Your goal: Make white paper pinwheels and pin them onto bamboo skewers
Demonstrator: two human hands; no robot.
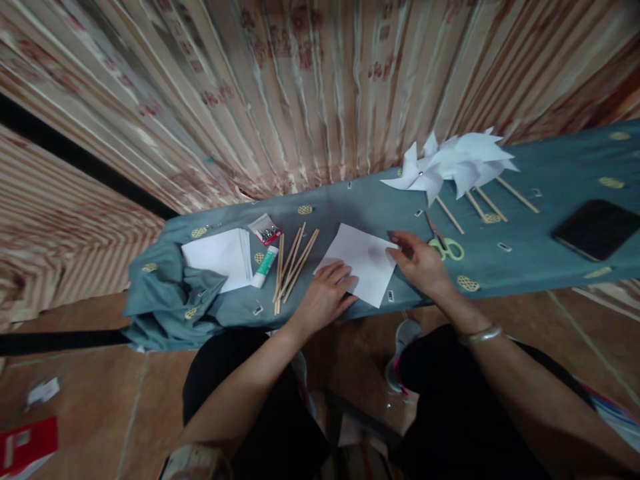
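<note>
A square sheet of white paper [367, 257] lies on the cloth in front of me, one corner toward my body. The fingers of my left hand [325, 297] rest flat on its left side, with the thumb stretched along the lower edge. At the right corner, my right hand [423, 265] has the paper's edge between thumb and fingers. Just beyond that hand are scissors [445, 248] with light green handles. Several thin wooden sticks [295, 267] lie left of the paper, beside a glue stick [265, 267] with a green and white label.
White paper pinwheels [460, 163] on sticks are piled at the back right. A black flat object [597, 230] lies farther right. To the left are a stack of white paper [220, 257] and a small packet of metal pins [265, 229]. Pleated curtain [310, 100] hangs behind the blue-green tablecloth [320, 207].
</note>
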